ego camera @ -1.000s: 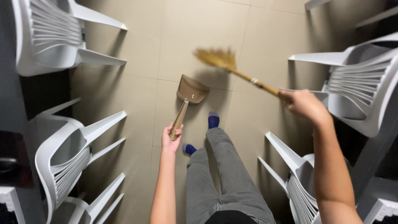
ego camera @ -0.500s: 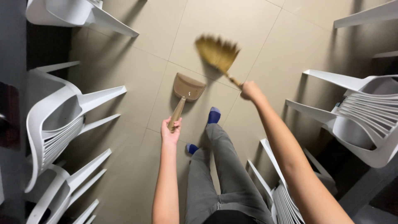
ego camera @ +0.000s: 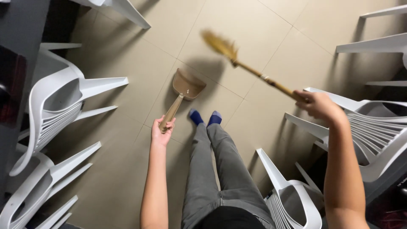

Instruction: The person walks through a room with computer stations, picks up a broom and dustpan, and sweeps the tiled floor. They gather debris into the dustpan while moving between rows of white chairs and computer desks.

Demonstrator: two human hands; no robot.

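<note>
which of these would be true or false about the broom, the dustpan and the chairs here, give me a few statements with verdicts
1. The left hand grips the long handle of a brown dustpan. True.
2. The right hand holds a broom whose bristles are pressed flat on the floor under a chair. False: the straw head looks lifted and motion-blurred over open floor tiles, clear of any chair.
3. White plastic chairs lie tipped on both sides of the person. True.
4. The person is barefoot. False: blue socks show below grey trousers.
5. The dustpan rests on a chair seat. False: its pan is down by the floor, ahead of the feet.
</note>
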